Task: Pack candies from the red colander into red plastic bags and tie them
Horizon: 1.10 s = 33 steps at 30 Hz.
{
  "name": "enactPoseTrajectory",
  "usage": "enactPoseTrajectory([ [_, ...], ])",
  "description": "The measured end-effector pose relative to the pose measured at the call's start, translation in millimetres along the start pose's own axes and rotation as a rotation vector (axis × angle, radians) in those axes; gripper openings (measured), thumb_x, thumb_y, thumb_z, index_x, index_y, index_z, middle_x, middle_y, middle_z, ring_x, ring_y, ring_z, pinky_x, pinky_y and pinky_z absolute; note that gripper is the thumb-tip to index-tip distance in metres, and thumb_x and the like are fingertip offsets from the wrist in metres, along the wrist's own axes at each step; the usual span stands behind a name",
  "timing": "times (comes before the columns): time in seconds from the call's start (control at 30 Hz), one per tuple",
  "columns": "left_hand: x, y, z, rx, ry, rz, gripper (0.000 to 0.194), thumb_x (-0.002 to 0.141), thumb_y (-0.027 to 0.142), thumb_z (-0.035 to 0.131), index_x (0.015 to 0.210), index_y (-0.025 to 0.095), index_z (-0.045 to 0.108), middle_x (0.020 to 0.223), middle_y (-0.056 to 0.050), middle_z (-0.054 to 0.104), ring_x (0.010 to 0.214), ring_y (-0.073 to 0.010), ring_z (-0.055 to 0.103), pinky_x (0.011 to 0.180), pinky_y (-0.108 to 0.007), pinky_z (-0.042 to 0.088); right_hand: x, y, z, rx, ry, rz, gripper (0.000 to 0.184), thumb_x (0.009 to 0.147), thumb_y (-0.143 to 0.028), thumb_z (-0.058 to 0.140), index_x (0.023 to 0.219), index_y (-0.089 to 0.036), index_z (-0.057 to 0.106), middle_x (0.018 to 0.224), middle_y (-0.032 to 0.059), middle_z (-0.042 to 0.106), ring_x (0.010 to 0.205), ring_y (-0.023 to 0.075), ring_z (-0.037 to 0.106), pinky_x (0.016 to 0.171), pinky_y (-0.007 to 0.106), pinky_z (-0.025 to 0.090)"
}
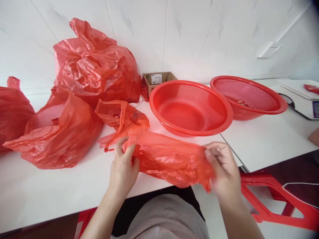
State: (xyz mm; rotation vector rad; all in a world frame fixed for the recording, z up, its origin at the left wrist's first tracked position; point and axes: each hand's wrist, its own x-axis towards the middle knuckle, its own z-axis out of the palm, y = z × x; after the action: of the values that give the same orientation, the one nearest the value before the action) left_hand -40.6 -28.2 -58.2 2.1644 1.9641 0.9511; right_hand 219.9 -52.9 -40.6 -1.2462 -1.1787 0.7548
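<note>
A thin red plastic bag [169, 159] is stretched sideways between my two hands, over the table's front edge. My left hand [126, 162] pinches its left end, close to a small open red bag [124, 116] with small dark red items inside. At the other end, my right hand [223, 166] grips the bag, slightly blurred. Just beyond the held bag sits a red perforated basin [191, 106] with nothing in it.
A second red basin [249, 94] holds a few small pieces. Large red bags [97, 66] stand at the left, with a cardboard box [158, 79] against the wall. A scale [304, 99] lies far right. Below is a red stool [274, 196]. Part of another person's arm [314, 136] shows at the right edge.
</note>
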Motion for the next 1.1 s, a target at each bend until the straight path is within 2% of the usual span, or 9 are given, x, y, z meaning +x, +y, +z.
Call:
enactPoseTrajectory([
  [0.13,-6.2,-15.4,-25.6,0.093,-0.188,0.096,0.034,0.079,0.007,0.044,0.101,0.022,0.063,0.137,-0.011,0.047,0.110,-0.0280,0.062,0.077,-0.038,0.058,29.3,4.3,-29.3,-0.118,0.002,0.053,0.013,0.093,-0.037,0.058,0.096,-0.025,0.057,0.087,0.0000,0.062,0.075,0.0153,0.060,0.067,0.028,0.050],
  [0.3,-13.7,1.3,-41.6,0.098,-0.205,0.056,0.045,0.083,0.012,0.043,0.125,0.024,0.055,0.138,-0.012,0.048,0.103,-0.0268,0.067,0.079,-0.038,0.058,7.8,-49.3,-10.0,-0.367,0.040,-0.363,0.012,0.093,-0.020,0.055,0.099,-0.027,0.062,0.101,0.0034,0.067,0.098,0.0202,0.064,0.085,0.035,0.052],
  [0.4,-12.8,7.4,-41.5,0.053,-0.216,0.027,0.043,0.083,0.015,0.045,0.125,0.022,0.053,0.134,-0.013,0.051,0.099,-0.0255,0.068,0.078,-0.038,0.057,-9.8,-67.5,16.9,-0.439,-0.392,-0.466,0.027,0.093,-0.011,0.051,0.109,-0.030,0.060,0.097,0.0022,0.069,0.089,0.0194,0.067,0.075,0.034,0.055],
  [0.5,-10.2,-3.3,-40.1,0.015,-0.248,-0.013,0.037,0.081,0.015,0.045,0.116,0.022,0.057,0.134,-0.013,0.053,0.090,-0.0221,0.068,0.073,-0.035,0.057,-6.3,-47.2,28.2,-0.777,-0.737,-0.423,0.033,0.085,-0.005,0.054,0.109,-0.025,0.064,0.099,0.0090,0.071,0.087,0.0280,0.068,0.072,0.043,0.057],
  [0.67,-12.8,-30.1,-41.3,-0.011,-0.330,-0.130,0.036,0.082,0.019,0.047,0.112,0.023,0.068,0.133,-0.010,0.055,0.083,-0.0198,0.068,0.073,-0.035,0.057,33.2,-9.9,8.9,-0.870,-0.916,-0.325,0.060,0.067,-0.002,0.067,0.118,-0.032,0.068,0.130,0.0077,0.065,0.110,0.0362,0.066,0.082,0.049,0.058],
  [0.77,-18.2,-33.0,-50.9,-0.135,-0.413,-0.162,0.038,0.088,0.032,0.054,0.123,0.037,0.068,0.137,-0.007,0.053,0.110,-0.0264,0.064,0.076,-0.035,0.058,55.6,-30.5,9.1,-0.736,-0.988,-0.299,0.047,0.080,-0.018,0.067,0.123,-0.036,0.065,0.129,0.0016,0.065,0.113,0.0269,0.065,0.088,0.042,0.057],
  [0.83,-19.2,-34.3,-62.0,-0.285,-0.429,-0.159,0.034,0.087,0.040,0.061,0.120,0.043,0.068,0.146,-0.003,0.048,0.129,-0.0299,0.053,0.080,-0.033,0.059,63.0,-56.3,20.8,-0.605,-0.901,-0.312,0.030,0.088,-0.025,0.062,0.116,-0.033,0.068,0.115,-0.0007,0.071,0.100,0.0197,0.069,0.085,0.035,0.058],
  [0.97,-7.7,-47.3,-83.2,-0.518,-0.195,-0.172,0.021,0.085,0.044,0.067,0.101,0.036,0.076,0.137,-0.003,0.059,0.138,-0.0284,0.045,0.104,-0.039,0.049,68.0,-100.3,67.7,-0.510,-0.780,-0.471,0.017,0.094,-0.022,0.056,0.104,-0.026,0.068,0.096,-0.0010,0.072,0.084,0.0146,0.069,0.076,0.028,0.056],
  [1.1,24.4,-59.1,-82.1,-0.465,0.173,-0.320,0.025,0.086,0.044,0.063,0.100,0.024,0.070,0.112,-0.006,0.068,0.111,-0.0238,0.063,0.091,-0.033,0.053,86.4,-98.6,144.7,-0.827,-1.030,-0.764,0.032,0.089,-0.001,0.047,0.109,-0.018,0.065,0.109,0.0074,0.069,0.096,0.0213,0.066,0.076,0.032,0.052],
])
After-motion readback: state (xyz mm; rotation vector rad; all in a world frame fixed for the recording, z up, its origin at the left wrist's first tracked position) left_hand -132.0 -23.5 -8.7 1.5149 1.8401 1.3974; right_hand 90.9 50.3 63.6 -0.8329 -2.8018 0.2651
